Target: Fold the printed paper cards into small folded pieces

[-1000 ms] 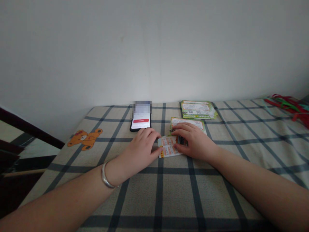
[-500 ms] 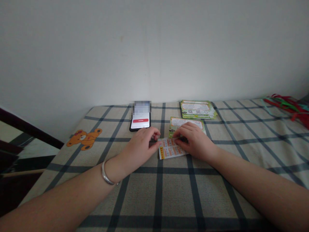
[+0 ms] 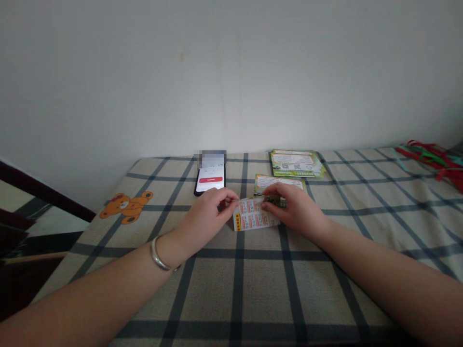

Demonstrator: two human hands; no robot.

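A small printed card (image 3: 253,215) with orange-red blocks and a yellow strip on its left side is tilted up from the cloth in front of me. My left hand (image 3: 211,210) pinches its upper left corner between thumb and fingers; a silver bangle circles that wrist. With thumb and forefinger, my right hand (image 3: 289,208) grips the card's upper right part and covers some of it. Just behind, partly hidden by the right hand, lies a green-edged leaflet (image 3: 265,181).
A lit phone (image 3: 211,179) lies beyond my left hand. A stack of green leaflets (image 3: 296,163) rests near the wall (image 3: 231,86). Red and green ribbons (image 3: 434,164) lie far right. A bear picture (image 3: 126,208) is on the checked tablecloth (image 3: 210,294) at left.
Both hands have lifted the card slightly; its lower edge has risen and it tilts more toward me. The card has also shifted a little left. Phone and leaflets stay put.
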